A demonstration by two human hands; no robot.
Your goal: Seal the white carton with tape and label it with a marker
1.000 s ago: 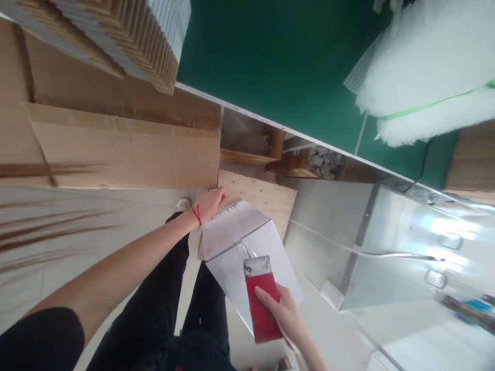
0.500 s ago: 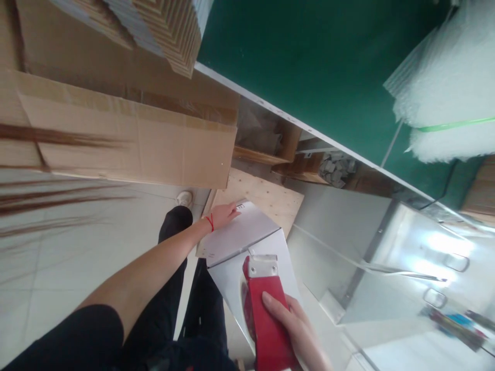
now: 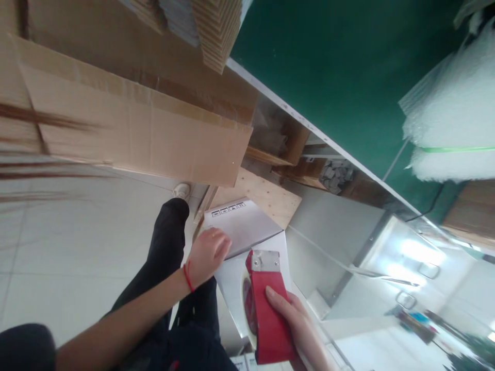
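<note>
A white carton [image 3: 247, 221] with a row of black printed symbols near its far edge sits low in front of me. My right hand [image 3: 296, 319] grips a red tape dispenser [image 3: 270, 304] with a metal head, its tape roll showing on the left side. The dispenser is over the near part of the carton; whether they touch is hidden. My left hand [image 3: 209, 252], a red cord at the wrist, is at the carton's left side with fingers curled together and slightly blurred. I see nothing in it.
A plywood board [image 3: 266, 193] lies beyond the carton. A large cardboard box [image 3: 154, 129] stands at the left, with stacked cardboard sheets [image 3: 216, 31] above it. The green tabletop [image 3: 328, 67] bears bubble wrap [image 3: 452, 118]. Open boxes [image 3: 297, 149] stand under the table; a metal cabinet [image 3: 402, 273] is at right.
My left hand has drawn back from the carton's far edge toward me, uncovering the printed symbols. My right hand still holds the tape dispenser in nearly the same place. The view has shifted slightly.
</note>
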